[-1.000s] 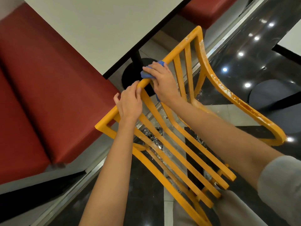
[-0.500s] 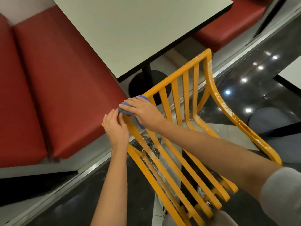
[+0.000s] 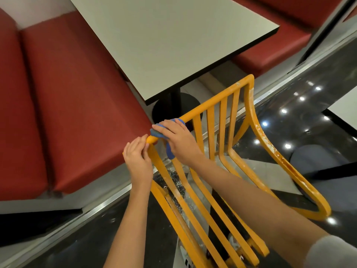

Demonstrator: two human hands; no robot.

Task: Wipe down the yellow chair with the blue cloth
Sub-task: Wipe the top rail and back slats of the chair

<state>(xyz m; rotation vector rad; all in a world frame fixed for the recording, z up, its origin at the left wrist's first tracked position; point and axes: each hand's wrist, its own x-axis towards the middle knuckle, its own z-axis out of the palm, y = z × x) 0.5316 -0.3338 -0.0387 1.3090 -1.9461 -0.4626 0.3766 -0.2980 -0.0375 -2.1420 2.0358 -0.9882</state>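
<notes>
Yellow slatted metal chair (image 3: 224,151) stands tilted beside white square table (image 3: 173,39) and red padded bench (image 3: 77,93). Right hand (image 3: 179,140) presses crumpled blue cloth (image 3: 164,132) over the top rail's left corner, fingers curled around it. Left hand (image 3: 138,157) grips the chair's corner just below.

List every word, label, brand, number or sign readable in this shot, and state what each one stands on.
None: no readable text shows anywhere in this view.
The yellow chair, the blue cloth, the white table and the red bench bear no lettering.
The pale marks on the chair's side rail are scuffs or residue, not characters.
</notes>
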